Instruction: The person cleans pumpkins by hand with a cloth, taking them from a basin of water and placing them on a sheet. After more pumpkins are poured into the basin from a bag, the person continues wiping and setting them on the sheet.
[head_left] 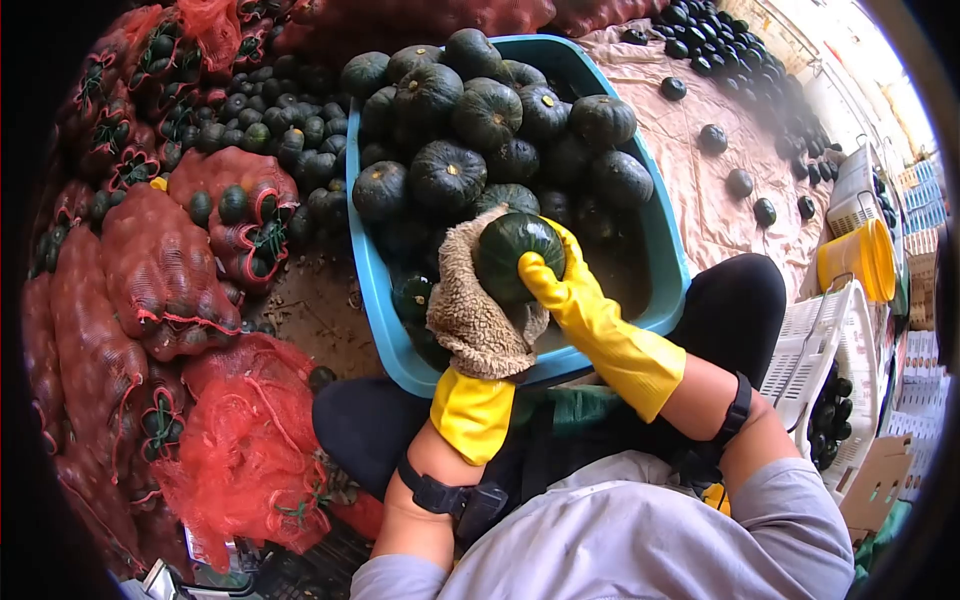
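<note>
A wet, dark green pumpkin [513, 256] is held between my two hands over the near part of a blue tub [372, 305]. My left hand [478, 300], in a yellow glove and wrapped in a brown fuzzy cloth [465, 310], supports the pumpkin from its left side; the cloth hides the fingers. On the right side, my right hand [570, 280] in a yellow rubber glove grips it, thumb across the front. Behind it, many dark green pumpkins [447, 174] are heaped in the tub, with murky water [625, 265] along the right.
Red mesh sacks [160, 260] full of pumpkins crowd the left side. Loose pumpkins [713, 139] lie on a pinkish sheet [665, 200] at the right. A yellow bucket [857, 259] and white crates [810, 345] stand at the far right.
</note>
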